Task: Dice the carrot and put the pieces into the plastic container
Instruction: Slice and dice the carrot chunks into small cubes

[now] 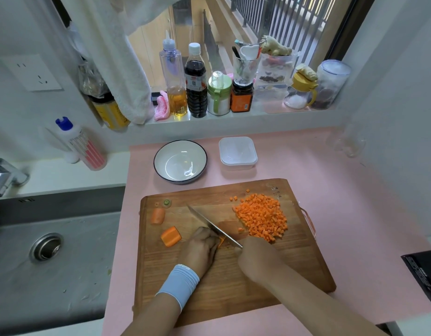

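On the board (234,275), the left hand (200,251) holds down a small carrot piece (221,241) with curled fingers. The right hand (255,257) grips the knife (209,223) by its handle. The blade lies close against the left knuckles and meets the piece. A pile of dice (261,218) lies just right of the blade. Two bigger chunks (171,236) lie left of the hands. Behind the board stand a bowl (161,154) and, to its right, the container (237,152) with its lid on.

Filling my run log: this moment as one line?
dicing | left hand: holds carrot piece | right hand: grips knife | diced pile: on board | container: beyond board
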The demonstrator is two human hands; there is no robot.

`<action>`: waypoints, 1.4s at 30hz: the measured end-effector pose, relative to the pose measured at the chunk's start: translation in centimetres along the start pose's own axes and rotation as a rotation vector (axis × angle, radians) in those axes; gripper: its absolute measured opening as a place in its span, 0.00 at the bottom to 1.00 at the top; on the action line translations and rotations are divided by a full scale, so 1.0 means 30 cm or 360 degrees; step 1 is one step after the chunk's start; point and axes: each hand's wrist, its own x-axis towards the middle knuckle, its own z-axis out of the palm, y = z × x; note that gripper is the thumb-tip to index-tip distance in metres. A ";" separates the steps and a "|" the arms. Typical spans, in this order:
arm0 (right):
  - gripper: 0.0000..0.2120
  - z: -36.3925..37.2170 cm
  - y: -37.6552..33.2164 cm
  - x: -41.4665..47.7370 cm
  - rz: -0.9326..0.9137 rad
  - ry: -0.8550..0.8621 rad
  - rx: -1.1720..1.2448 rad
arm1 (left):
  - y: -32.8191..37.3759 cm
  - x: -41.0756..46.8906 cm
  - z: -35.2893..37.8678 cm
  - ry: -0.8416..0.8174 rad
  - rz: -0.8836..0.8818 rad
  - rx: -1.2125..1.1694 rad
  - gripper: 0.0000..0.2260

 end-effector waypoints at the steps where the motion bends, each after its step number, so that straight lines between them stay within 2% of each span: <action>1: 0.11 -0.001 0.004 0.003 -0.0004 0.0005 -0.0008 | -0.004 -0.001 0.006 -0.0017 0.0005 0.0014 0.09; 7: 0.10 0.017 0.002 -0.017 -0.0061 0.0020 -0.0039 | 0.013 -0.008 0.013 0.0008 -0.0046 0.0111 0.10; 13: 0.13 0.013 -0.010 -0.052 -0.0171 0.0097 -0.0130 | 0.022 -0.025 0.018 0.0019 -0.0149 0.0054 0.12; 20: 0.11 0.009 0.007 -0.101 -0.0131 0.0145 -0.0170 | 0.025 -0.031 0.019 0.0077 -0.0181 0.0011 0.13; 25: 0.09 -0.001 -0.004 -0.098 -0.0039 0.0052 -0.0130 | 0.021 -0.036 0.019 0.0116 -0.0180 -0.0034 0.12; 32: 0.15 -0.001 -0.007 -0.054 0.0035 -0.0034 -0.0036 | 0.013 -0.034 0.017 0.0107 -0.0178 -0.0143 0.11; 36: 0.09 0.013 0.000 -0.012 0.0043 -0.0043 -0.0008 | 0.012 -0.037 0.015 0.0103 -0.0167 -0.0191 0.09; 42: 0.10 0.023 0.010 -0.009 0.0058 -0.0033 0.0020 | 0.009 -0.048 0.002 0.0055 -0.0081 -0.0166 0.08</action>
